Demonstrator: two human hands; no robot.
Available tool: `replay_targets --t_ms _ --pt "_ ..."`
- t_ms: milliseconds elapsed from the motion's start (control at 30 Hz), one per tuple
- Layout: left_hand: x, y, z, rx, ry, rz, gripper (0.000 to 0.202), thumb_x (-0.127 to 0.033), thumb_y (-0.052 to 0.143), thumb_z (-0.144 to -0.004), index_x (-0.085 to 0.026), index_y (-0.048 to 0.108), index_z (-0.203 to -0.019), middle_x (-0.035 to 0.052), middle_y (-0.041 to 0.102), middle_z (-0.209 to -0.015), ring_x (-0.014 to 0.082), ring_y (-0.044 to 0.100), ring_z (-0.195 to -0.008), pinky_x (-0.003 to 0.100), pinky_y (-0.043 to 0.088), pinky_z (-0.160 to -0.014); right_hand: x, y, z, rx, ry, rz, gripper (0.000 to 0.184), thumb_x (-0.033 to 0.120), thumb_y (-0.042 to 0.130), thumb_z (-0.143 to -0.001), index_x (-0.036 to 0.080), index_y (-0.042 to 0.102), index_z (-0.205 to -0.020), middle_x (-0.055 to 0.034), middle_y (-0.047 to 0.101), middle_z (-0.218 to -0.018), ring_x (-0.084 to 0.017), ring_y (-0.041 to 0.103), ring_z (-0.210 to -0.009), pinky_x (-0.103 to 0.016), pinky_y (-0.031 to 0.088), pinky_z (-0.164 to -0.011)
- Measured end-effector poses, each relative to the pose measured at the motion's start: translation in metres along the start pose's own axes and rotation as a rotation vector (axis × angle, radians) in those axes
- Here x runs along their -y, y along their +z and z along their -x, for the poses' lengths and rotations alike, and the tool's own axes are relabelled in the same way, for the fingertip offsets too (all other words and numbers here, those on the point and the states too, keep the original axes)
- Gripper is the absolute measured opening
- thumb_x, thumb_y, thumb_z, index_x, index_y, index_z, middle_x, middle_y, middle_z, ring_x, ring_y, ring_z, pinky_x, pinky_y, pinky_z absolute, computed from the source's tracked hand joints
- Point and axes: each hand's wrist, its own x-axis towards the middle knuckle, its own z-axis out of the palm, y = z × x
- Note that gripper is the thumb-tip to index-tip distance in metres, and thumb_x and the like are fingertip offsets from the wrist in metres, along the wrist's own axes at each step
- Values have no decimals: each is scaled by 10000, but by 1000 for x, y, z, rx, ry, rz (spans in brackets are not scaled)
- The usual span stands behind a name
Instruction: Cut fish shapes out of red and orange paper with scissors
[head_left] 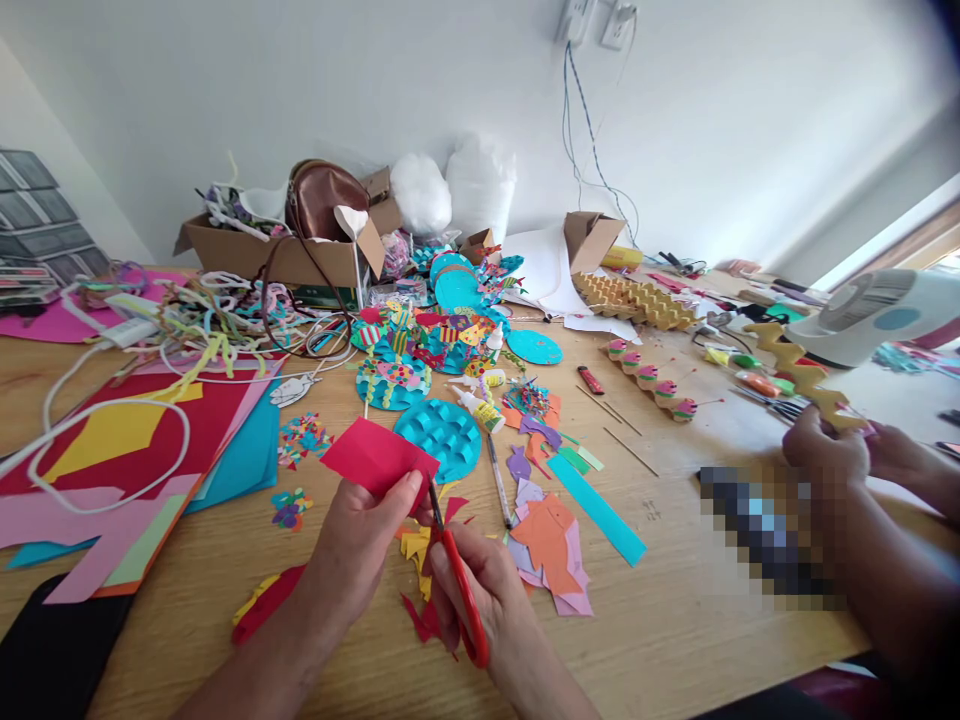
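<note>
The left hand [379,520] pinches a piece of red paper [373,455], thumb on top, while the right hand [487,580] is closed round red-handled scissors [466,598], so the two hands are close together over the near part of the table [637,630]. The paper lies just beyond the left hand, its long axis running from far left to near right, and its right end meets the scissors. The blades point away from the body, steeply across that axis, with the right hand on the nearer side of this meeting point. Just beyond the paper sits a blue disc [459,440]; right of the right hand lie an orange fish-shaped cut-out [551,545] and a blue strip [598,510]. The left fingers under the paper are hidden, and the right hand covers part of the handles. Whether the blades have bitten into the edge is hard to tell. Left of the left wrist, a red-and-yellow piece [262,605] is partly covered by the forearm. Far right, a co-worker's forearms are cut off by the frame, beside a pixelated patch.
</note>
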Motion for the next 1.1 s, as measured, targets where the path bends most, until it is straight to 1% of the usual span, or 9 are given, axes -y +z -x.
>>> replay_targets --t_ms 200,300,533,667,800,933,1100 --pt "0 -3 1 17 2 -8 95 -205 679 -644 -189 650 -555 -54 664 -505 114 593 -497 188 490 -531 -10 -3 0 22 -36 -11 422 539 490 -834 208 375 -600 82 325 -491 -48 332 -347 -159 257 -338" --pt "0 -4 1 32 -1 -17 111 -209 672 -653 -189 647 -547 -50 658 -498 117 590 -499 192 492 -531 -15 -4 0 30 -54 -23 406 508 483 -861 205 385 -610 78 349 -487 -49 343 -348 -152 255 -329" --pt "3 -7 0 46 -33 -23 70 -226 681 -653 -183 667 -599 -35 676 -536 122 595 -504 199 490 -529 -25 -5 -1 36 -94 4 401 492 478 -881 197 419 -615 64 408 -450 -60 358 -352 -157 261 -330" --pt "3 -10 0 58 -38 -46 84 -239 687 -653 -175 662 -603 -20 673 -544 134 595 -515 217 489 -535 -29 -8 -2 26 -107 46 408 490 485 -877 196 416 -603 61 411 -448 -61 357 -359 -165 265 -347" --pt "1 -13 1 52 -45 -83 92 -250 680 -669 -172 662 -622 -10 674 -564 146 594 -541 236 492 -556 -27 -7 -2 16 -99 70 414 496 485 -873 198 411 -595 64 400 -445 -60 349 -358 -169 252 -347" --pt "0 -12 2 74 -70 -86 106 -257 685 -668 -169 659 -614 -9 664 -556 144 584 -548 232 483 -562 -20 -5 -1 24 -47 34 413 511 496 -855 201 412 -595 69 402 -444 -58 343 -345 -166 247 -331" --pt "1 -9 4 59 -90 -50 77 -237 706 -637 -178 656 -633 -22 671 -569 138 585 -551 224 477 -561 -18 -4 1 30 -30 -4 373 443 491 -873 202 407 -601 76 400 -446 -58 354 -350 -151 263 -333"
